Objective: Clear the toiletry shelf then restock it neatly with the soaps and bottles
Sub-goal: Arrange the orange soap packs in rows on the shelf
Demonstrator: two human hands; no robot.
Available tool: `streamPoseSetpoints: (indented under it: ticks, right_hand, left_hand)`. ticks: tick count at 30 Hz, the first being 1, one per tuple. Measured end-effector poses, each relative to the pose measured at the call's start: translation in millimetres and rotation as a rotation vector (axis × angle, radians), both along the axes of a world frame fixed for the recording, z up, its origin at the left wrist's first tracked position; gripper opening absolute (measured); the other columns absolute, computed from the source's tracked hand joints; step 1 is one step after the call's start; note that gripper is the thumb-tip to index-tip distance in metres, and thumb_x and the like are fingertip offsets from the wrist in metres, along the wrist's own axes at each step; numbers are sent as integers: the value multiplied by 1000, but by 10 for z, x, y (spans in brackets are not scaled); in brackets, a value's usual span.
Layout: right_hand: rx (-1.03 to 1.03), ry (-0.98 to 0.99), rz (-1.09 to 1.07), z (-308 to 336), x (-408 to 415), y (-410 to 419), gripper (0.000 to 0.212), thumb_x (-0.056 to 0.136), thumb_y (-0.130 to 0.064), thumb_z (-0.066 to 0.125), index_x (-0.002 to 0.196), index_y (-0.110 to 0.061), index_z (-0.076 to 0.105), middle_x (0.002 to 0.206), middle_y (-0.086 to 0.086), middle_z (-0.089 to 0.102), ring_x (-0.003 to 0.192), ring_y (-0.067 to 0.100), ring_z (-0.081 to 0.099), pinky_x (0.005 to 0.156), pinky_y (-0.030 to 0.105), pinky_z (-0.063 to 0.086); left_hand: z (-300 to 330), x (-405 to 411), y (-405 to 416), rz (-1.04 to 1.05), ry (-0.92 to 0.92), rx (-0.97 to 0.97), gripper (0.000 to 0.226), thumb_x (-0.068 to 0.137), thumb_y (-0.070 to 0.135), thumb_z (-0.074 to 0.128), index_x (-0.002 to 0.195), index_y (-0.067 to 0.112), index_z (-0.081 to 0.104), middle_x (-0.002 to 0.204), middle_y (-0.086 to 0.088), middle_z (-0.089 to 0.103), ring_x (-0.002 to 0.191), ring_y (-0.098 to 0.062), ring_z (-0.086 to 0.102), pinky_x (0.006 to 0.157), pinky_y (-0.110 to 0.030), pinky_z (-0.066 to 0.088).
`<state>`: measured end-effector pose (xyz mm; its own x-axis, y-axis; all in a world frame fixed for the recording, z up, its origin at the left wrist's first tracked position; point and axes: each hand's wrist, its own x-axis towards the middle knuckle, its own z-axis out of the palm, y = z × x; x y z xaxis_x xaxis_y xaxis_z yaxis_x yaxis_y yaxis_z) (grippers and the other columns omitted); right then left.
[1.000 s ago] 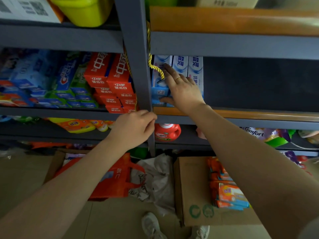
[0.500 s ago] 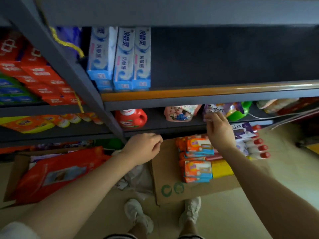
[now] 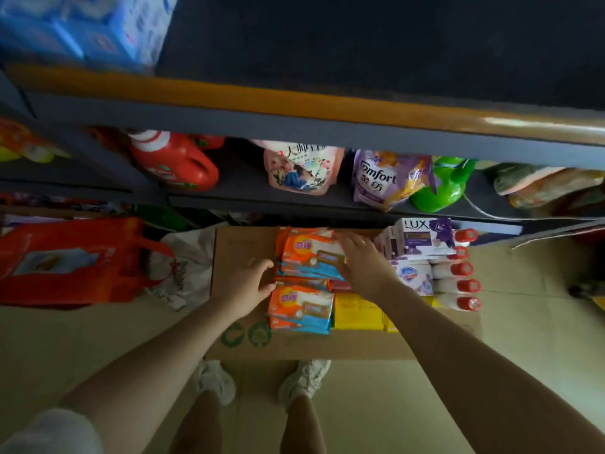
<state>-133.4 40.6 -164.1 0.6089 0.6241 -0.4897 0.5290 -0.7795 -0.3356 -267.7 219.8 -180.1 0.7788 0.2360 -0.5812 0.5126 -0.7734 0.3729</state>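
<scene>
My right hand (image 3: 361, 262) lies flat, fingers straight, on the top soap pack (image 3: 307, 257); left hand (image 3: 250, 283) fingers loosely spread at its edge. Packs lie on a cardboard box (image 3: 242, 250), beside a LUX box (image 3: 422, 235); Comfort pouch (image 3: 381, 180) shelved above.

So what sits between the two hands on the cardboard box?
In the head view, the upper stack of orange-and-blue soap packs lies between the left hand and right hand, both touching its sides.
</scene>
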Motion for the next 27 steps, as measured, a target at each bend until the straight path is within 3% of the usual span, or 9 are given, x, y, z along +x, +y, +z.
streamPoseSetpoints:
  ticks: [5, 8, 12, 17, 21, 24, 27]
  right_hand:
    - [-45, -76, 135, -168, -41, 250, 69, 93, -48, 44, 147, -15, 18, 153, 3, 24, 139, 24, 23, 109, 42, 25]
    - [-45, -51, 101, -220, -11, 239, 73, 88, -53, 50, 145, -17, 23, 149, 5, 32, 137, 25, 27, 109, 40, 24]
    - [-10, -10, 49, -207, -24, 235, 71, 79, -50, 66, 132, -16, 35, 138, 7, 44, 131, 25, 34, 106, 38, 28]
    - [12, -31, 11, -170, -86, 209, 72, 72, -49, 73, 123, -15, 36, 123, 10, 54, 118, 28, 47, 98, 37, 35]
    - [81, 33, -62, -158, -100, 186, 71, 75, -44, 72, 131, -17, 38, 124, 7, 53, 114, 28, 51, 90, 37, 42]
    - [140, 96, -109, -109, -88, 174, 57, 78, -37, 71, 127, -15, 49, 122, 6, 53, 110, 26, 54, 88, 36, 46]
    - [212, 151, -208, -16, -153, 104, 50, 81, -29, 70, 123, -14, 48, 116, 6, 57, 104, 24, 57, 85, 36, 48]
  left_hand:
    - [-200, -169, -128, 153, 62, -89, 63, 87, 39, 60, 140, 18, 32, 136, -7, 45, 115, -20, 51, 79, -25, 40]
    - [-266, -220, -223, 220, 68, -191, 69, 85, 40, 63, 140, 16, 31, 136, -5, 48, 114, -20, 53, 81, -25, 44]
    - [-357, -249, -329, 279, 50, -223, 75, 78, 39, 72, 136, 15, 32, 128, -4, 53, 106, -20, 58, 81, -29, 50]
    - [-505, -206, -400, 469, 9, -227, 71, 68, 35, 80, 122, 10, 41, 119, -4, 57, 105, -23, 59, 82, -34, 51]
    - [-583, -191, -442, 527, 63, -233, 68, 68, 33, 80, 120, 10, 43, 120, -6, 53, 109, -24, 55, 89, -39, 49]
    - [-591, -171, -473, 477, 103, -127, 63, 72, 37, 77, 119, 8, 46, 119, -7, 53, 109, -25, 55, 87, -33, 46]
    - [-609, -177, -495, 506, 132, -195, 55, 74, 32, 77, 116, 7, 51, 116, -6, 58, 106, -24, 59, 88, -36, 50]
